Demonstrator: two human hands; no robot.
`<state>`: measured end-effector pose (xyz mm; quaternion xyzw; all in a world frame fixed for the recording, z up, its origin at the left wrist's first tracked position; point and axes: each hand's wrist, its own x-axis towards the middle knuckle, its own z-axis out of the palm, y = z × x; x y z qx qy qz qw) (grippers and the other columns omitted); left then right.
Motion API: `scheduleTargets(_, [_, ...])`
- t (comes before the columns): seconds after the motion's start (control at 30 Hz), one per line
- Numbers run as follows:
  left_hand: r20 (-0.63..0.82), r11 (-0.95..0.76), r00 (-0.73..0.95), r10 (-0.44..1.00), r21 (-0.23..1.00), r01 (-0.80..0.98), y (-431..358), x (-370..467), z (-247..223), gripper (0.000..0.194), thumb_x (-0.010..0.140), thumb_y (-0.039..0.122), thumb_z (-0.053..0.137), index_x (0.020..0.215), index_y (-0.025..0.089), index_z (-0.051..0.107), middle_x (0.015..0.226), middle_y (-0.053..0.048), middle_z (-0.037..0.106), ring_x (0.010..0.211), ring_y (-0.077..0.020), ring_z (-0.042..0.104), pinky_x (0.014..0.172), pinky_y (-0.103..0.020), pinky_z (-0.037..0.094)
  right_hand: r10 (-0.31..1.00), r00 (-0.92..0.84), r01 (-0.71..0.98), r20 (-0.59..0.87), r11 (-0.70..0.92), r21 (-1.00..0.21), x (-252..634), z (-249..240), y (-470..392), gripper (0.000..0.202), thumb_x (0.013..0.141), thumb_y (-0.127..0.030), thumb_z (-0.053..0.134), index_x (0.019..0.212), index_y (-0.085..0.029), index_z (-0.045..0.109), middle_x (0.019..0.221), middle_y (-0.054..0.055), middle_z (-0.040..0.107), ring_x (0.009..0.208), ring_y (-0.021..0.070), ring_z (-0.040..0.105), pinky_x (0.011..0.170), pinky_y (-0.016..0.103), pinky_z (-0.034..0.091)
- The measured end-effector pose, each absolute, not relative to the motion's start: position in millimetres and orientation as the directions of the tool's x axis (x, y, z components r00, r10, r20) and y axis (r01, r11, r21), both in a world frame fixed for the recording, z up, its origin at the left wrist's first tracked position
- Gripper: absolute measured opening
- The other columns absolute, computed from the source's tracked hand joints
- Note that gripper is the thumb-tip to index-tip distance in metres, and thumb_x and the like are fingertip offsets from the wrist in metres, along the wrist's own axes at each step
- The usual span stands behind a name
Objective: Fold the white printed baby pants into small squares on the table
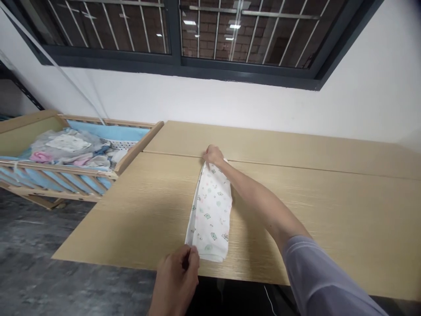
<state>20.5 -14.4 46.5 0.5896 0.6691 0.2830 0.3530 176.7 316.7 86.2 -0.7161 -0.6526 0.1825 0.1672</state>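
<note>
A white cloth (pixel 213 210) with small green and pink prints lies folded into a long strip on the wooden table, running from near its front edge toward the back. My left hand (pixel 179 274) pinches the strip's near left corner between thumb and forefinger. At the far end, my right hand (pixel 213 154) is closed on the cloth's far left corner, with the arm reaching across the right side; its fingertips are partly hidden. Layered edges show along the cloth's left side.
The pale wooden table (pixel 312 210) has a seam running across it toward the back. Left of it stands a wooden crib (pixel 138 147) with blue lining, heaped with clothes and cloths (pixel 69 145). A barred window (pixel 177 61) is set in the white wall behind.
</note>
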Motion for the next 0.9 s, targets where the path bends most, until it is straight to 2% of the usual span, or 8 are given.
scheduleTargets(0.27, [-0.127,0.149,-0.107,0.986,0.381,0.913,-22.7,11.6,69.0,0.043,0.098,0.037,0.035,0.068,0.024,0.063,0.066,-0.004,0.072,0.063,-0.0230,0.068,0.058,-0.029,0.037,0.999,-0.002,0.872,0.054,0.028,-0.489,190.6,90.5,304.5,0.030,0.085,-0.029,0.063,0.113,-0.018,0.061,0.114,0.013,0.069,0.107,0.0271,0.063,0.081,0.031,0.048])
scheduleTargets(0.33, [-0.021,0.137,-0.138,0.990,0.334,0.933,-28.8,11.3,79.0,0.041,0.099,0.039,0.038,0.068,0.025,0.061,0.063,-0.003,0.070,0.059,-0.0215,0.067,0.057,-0.029,0.040,0.989,-0.064,0.857,0.134,0.123,-0.501,201.3,98.6,291.6,0.027,0.090,-0.033,0.058,0.113,-0.018,0.060,0.110,0.011,0.071,0.105,0.0259,0.064,0.083,0.032,0.047])
scheduleTargets(0.43, [0.269,-0.157,0.063,0.961,0.345,0.925,-33.3,19.3,80.9,0.032,0.099,0.037,0.044,0.076,0.025,0.063,0.070,-0.002,0.072,0.066,-0.0190,0.068,0.065,-0.028,0.050,0.931,-0.269,0.783,0.248,0.361,-0.506,216.6,108.8,255.4,0.029,0.096,-0.034,0.053,0.118,-0.017,0.059,0.110,0.011,0.071,0.104,0.0242,0.065,0.089,0.033,0.047])
scheduleTargets(0.5, [0.458,-0.375,0.223,0.861,0.274,0.886,-33.4,30.9,70.0,0.022,0.097,0.035,0.050,0.100,0.024,0.068,0.095,-0.006,0.077,0.089,-0.0221,0.072,0.079,-0.031,0.056,0.833,-0.484,0.681,0.270,0.552,-0.482,222.1,110.8,220.1,0.037,0.099,-0.038,0.051,0.128,-0.017,0.057,0.124,0.013,0.068,0.114,0.0254,0.062,0.098,0.037,0.046])
scheduleTargets(0.57, [0.544,-0.458,0.317,0.777,0.142,0.878,-33.6,44.8,52.0,0.041,0.094,0.038,0.054,0.129,0.018,0.060,0.126,-0.014,0.071,0.116,-0.0296,0.066,0.091,-0.039,0.057,0.671,-0.710,0.537,0.213,0.712,-0.454,223.0,106.5,181.5,0.047,0.101,-0.044,0.047,0.140,-0.019,0.052,0.144,0.013,0.057,0.131,0.0275,0.054,0.107,0.043,0.042])
scheduleTargets(0.63, [0.546,-0.453,0.367,0.754,0.027,0.891,-35.3,56.2,32.8,0.060,0.091,0.043,0.057,0.143,0.013,0.050,0.141,-0.019,0.060,0.131,-0.0372,0.056,0.098,-0.047,0.054,0.484,-0.867,0.386,0.120,0.804,-0.452,221.4,96.1,148.0,0.056,0.103,-0.049,0.042,0.151,-0.021,0.043,0.158,0.012,0.042,0.144,0.0271,0.041,0.116,0.045,0.035])
scheduleTargets(0.73, [0.498,-0.455,0.427,0.755,-0.071,0.888,-39.8,62.2,13.5,0.065,0.088,0.044,0.061,0.147,0.017,0.049,0.145,-0.019,0.058,0.135,-0.0422,0.051,0.102,-0.053,0.051,0.323,-0.945,0.266,0.054,0.853,-0.449,220.3,75.1,124.5,0.062,0.104,-0.049,0.039,0.158,-0.019,0.033,0.165,0.011,0.027,0.153,0.0238,0.024,0.124,0.042,0.023])
scheduleTargets(0.9, [0.450,-0.480,0.503,0.738,-0.174,0.860,-43.4,54.6,11.1,0.066,0.087,0.036,0.063,0.148,0.017,0.047,0.147,-0.022,0.054,0.133,-0.0458,0.052,0.100,-0.054,0.052,0.432,-0.902,0.397,0.000,0.829,-0.392,233.1,50.5,176.2,0.064,0.104,-0.056,0.036,0.160,-0.026,0.026,0.167,0.007,0.016,0.155,0.0261,0.014,0.126,0.051,0.008])
